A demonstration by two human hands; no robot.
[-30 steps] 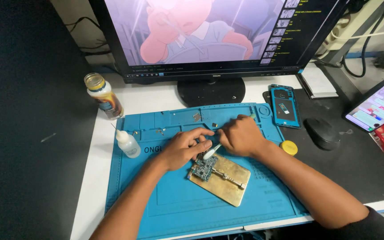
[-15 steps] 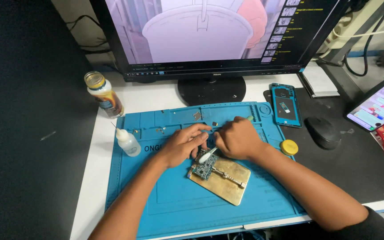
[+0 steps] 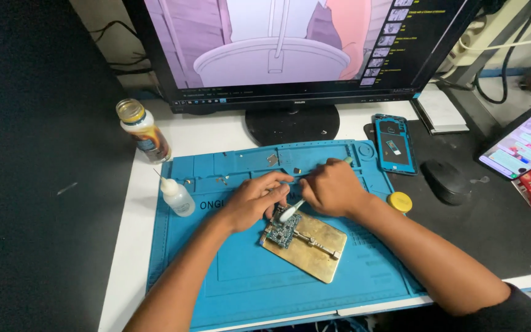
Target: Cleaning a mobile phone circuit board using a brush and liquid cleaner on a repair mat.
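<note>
the brush (image 3: 291, 211) has tilted lower onto the circuit board (image 3: 281, 229), right hand (image 3: 333, 187) fingers clamped on it.

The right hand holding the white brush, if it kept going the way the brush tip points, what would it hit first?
Most likely the small blue-green circuit board clamped on the brass holder plate: the right hand angles the white brush down-left onto it. The left hand sits just beyond; depth is unclear.

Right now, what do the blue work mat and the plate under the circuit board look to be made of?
Blue mat: looks like matte silicone or rubber, with moulded compartments and soft edges. Plate: seemingly brass-coloured metal, dull sheen, flat and rigid. Circuit board: a small blue board clamped at the plate's corner.
</note>
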